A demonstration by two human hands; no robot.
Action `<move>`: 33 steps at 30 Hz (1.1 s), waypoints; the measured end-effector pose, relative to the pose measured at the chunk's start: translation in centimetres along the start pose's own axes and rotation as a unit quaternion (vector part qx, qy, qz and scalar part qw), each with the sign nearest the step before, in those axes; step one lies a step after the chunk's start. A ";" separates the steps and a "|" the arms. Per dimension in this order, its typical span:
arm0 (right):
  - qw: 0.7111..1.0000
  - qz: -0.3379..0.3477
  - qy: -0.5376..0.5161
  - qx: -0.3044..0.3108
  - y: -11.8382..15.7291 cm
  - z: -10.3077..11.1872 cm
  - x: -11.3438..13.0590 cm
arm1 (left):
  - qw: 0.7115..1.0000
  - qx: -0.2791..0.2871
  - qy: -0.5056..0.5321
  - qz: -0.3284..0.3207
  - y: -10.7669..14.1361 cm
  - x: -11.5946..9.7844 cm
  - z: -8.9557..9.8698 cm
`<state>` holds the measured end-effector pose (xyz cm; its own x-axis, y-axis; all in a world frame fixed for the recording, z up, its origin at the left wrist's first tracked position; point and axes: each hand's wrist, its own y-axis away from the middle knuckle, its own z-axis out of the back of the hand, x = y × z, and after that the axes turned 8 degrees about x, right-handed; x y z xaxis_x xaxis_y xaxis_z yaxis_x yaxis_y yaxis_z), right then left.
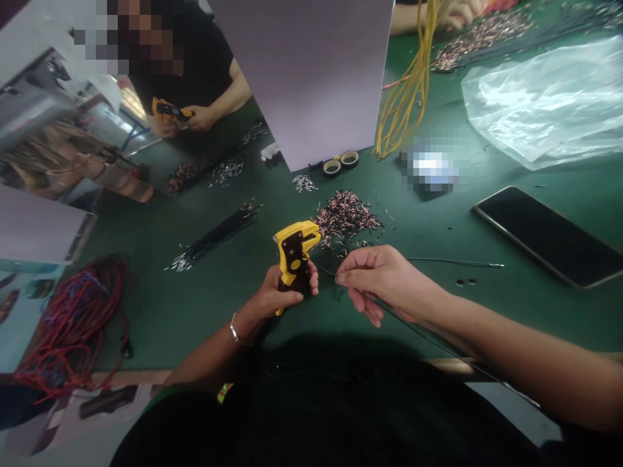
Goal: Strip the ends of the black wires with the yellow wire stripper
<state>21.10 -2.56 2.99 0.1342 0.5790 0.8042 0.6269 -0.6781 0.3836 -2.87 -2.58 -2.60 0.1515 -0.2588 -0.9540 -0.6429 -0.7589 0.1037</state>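
My left hand (275, 295) grips a yellow and black automatic wire stripper (294, 256) upright, with its jaws pointing up and away from me. My right hand (382, 279) is a short way to the right of the stripper, pinching a thin black wire (413, 329). That wire runs from my fingers down to the lower right, and a short end (326, 271) pokes out toward the stripper's jaws. Just beyond the tool lies a heap of cut wire pieces with copper ends (345, 219), and a few stray bits are scattered around it.
On the green work table (160, 324) lie a black wire bundle (217, 235), a red and blue wire coil (73, 324), a phone (545, 237), a plastic bag (540, 97), tape rolls (341, 160) and hanging yellow wires (409, 84). A white panel (302, 71) stands beyond. A person (195, 71) across holds a yellow tool.
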 end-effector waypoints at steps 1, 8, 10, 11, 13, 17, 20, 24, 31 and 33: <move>1.000 -0.001 0.001 -0.001 0.0 0.0 0.0 | 1.000 -0.001 -0.005 0.002 0.0 0.0 0.0; 1.000 -0.009 0.004 -0.002 -0.2 0.0 -0.1 | 0.999 -0.032 -0.035 0.012 0.0 0.2 0.2; 1.000 -0.011 0.004 0.000 -0.3 0.0 -0.2 | 0.997 -0.038 -0.063 0.017 0.1 0.2 0.2; 1.000 -0.010 0.004 0.001 -0.3 0.1 -0.2 | 0.996 -0.040 -0.079 0.018 0.1 0.1 0.1; 1.000 -0.009 0.004 0.001 -0.3 0.1 -0.2 | 0.992 -0.045 -0.113 0.016 0.1 0.0 0.0; 1.000 -0.006 0.008 0.001 -0.3 0.1 -0.3 | 0.978 -0.089 -0.189 0.021 0.1 -0.2 -0.4; 1.000 -0.004 0.009 0.004 -0.4 0.2 -0.3 | 0.964 -0.120 -0.233 0.033 0.1 -0.1 -0.6; 1.000 -0.002 0.008 0.002 -0.5 0.3 -0.4 | 0.963 -0.146 -0.225 0.034 0.1 0.4 -0.7; 1.000 -0.001 0.017 -0.008 -0.6 0.6 -0.4 | 0.970 -0.185 -0.149 0.043 0.2 0.9 -0.7; 0.999 0.004 0.026 -0.021 -0.8 0.9 -0.4 | 0.981 -0.164 -0.094 0.040 0.1 0.8 -0.7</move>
<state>21.26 -1.84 1.96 0.0993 0.5497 0.8294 0.5930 -0.7021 0.3943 -2.26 -3.27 -3.16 -0.0509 -0.2332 -0.9711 -0.3655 -0.9005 0.2354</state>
